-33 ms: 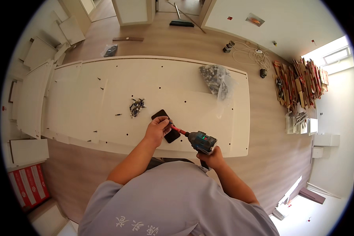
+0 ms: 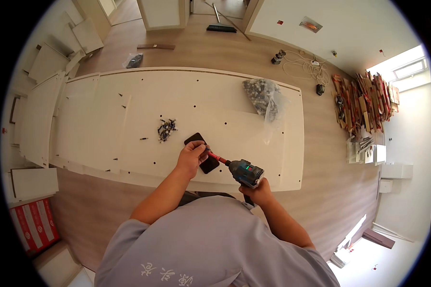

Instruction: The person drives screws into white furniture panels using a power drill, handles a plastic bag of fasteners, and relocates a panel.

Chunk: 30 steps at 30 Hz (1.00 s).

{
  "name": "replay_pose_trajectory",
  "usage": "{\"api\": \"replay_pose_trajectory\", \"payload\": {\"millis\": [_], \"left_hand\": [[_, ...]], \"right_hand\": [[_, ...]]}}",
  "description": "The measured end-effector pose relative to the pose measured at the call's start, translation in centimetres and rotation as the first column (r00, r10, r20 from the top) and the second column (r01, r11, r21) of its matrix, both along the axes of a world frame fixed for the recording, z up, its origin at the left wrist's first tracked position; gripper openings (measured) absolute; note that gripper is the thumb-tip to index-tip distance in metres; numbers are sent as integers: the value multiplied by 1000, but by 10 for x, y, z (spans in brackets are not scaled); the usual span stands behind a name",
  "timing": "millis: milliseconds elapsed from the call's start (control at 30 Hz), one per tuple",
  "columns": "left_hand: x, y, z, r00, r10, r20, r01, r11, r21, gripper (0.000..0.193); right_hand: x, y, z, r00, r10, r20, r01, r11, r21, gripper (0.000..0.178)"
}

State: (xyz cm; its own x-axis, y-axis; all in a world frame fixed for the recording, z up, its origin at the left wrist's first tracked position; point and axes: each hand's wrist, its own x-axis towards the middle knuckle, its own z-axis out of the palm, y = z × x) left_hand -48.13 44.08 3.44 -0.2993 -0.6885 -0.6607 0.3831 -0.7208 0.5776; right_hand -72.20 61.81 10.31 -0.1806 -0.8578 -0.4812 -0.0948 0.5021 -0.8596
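Observation:
My right hand is wrapped around the handle of a dark cordless drill with a small green light on its body. A red bit runs from the drill toward my left hand. The fingers of that hand are pinched at the bit's tip; whatever small thing they hold is hidden. Beneath them a black phone lies on a large white panel dotted with dark holes. Left of the phone is a loose heap of small metal fittings, with a single fitting beside it.
A clear plastic bag of hardware sits on the panel's far right. Several screws stand up on the left part. On the floor are a corded tangle, a broom, a stack of cardboard and red-white boxes.

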Motion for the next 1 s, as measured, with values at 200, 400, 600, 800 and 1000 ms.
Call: {"api": "replay_pose_trajectory", "payload": {"millis": [200,400,600,800,1000], "left_hand": [[5,-1,-13,998,43,-47,-41,998,43,10],[2,10,-12,993,-65,-98,74,992,98,14],[0,35,-1,906,-423,2,423,906,7,42],[74,31,-32,851,-331,407,466,835,-294,36],[182,-23,-40,648,231,726,289,807,-515,20]], "right_hand": [[7,2,6,998,-61,16,61,998,-21,34],[8,-3,10,999,-48,0,48,999,18,36],[-1,13,16,985,-43,-168,69,986,151,38],[-6,30,27,955,132,-266,-28,931,363,40],[13,14,25,767,323,-554,-119,920,372,40]]}}
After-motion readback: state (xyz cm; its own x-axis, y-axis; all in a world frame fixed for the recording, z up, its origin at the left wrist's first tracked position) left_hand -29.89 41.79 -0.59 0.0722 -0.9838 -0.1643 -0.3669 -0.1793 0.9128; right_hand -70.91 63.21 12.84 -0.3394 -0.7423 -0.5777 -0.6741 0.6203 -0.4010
